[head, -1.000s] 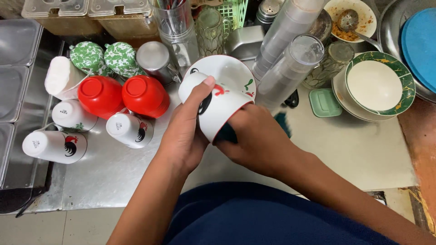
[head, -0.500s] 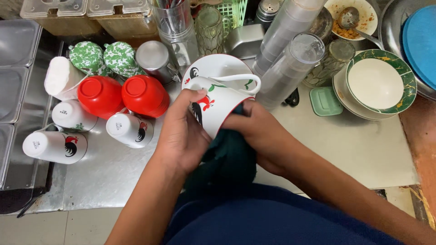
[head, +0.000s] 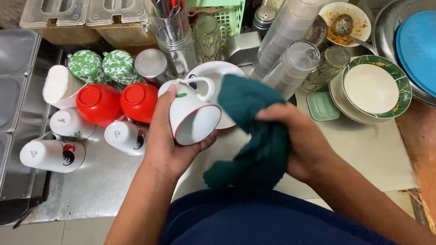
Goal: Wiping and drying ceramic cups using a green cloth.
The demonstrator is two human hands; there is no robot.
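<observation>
My left hand grips a white mug with a red rim and a handle, tipped so its mouth faces me. My right hand holds a dark green cloth, bunched up just right of the mug and apart from it. Behind the mug a white plate lies on the metal counter.
Left of my hands lie several white mugs, two red bowls and two green patterned bowls. At the back stand stacked clear cups, a utensil holder and glasses. A green-rimmed bowl and dirty dishes sit at right.
The cloth has come out of the mug and moved right with my right hand. My left hand has turned the mug so its open mouth faces me.
</observation>
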